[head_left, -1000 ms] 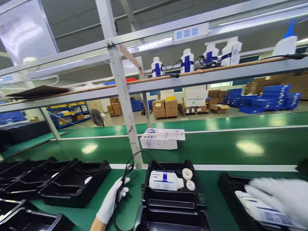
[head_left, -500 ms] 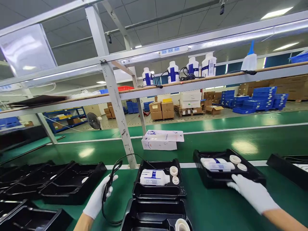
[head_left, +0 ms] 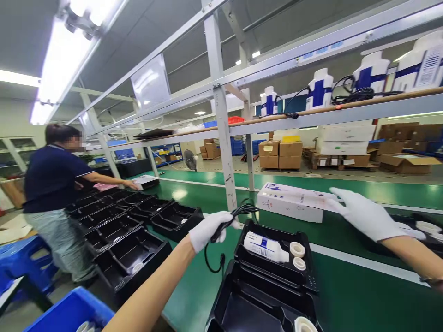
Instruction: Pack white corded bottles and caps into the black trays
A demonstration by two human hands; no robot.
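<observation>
Green conveyor belt (head_left: 346, 295), packing line: your gloved left hand (head_left: 207, 229) clenches a coiled black cable (head_left: 221, 240), limp and light, best gripped at the bundle, just left of the black tray (head_left: 308, 283) holding a bottle (head_left: 265, 246). Your right hand (head_left: 363, 216) hovers spread and empty beside the white box (head_left: 294, 205).

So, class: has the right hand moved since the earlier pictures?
Yes. The right hand has left the black tray and risen toward the white box.

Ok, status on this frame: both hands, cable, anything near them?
Left gloved hand shut on coiled black cable. Right gloved hand open over white carton. Black plastic tray holding white bottle below.
</observation>
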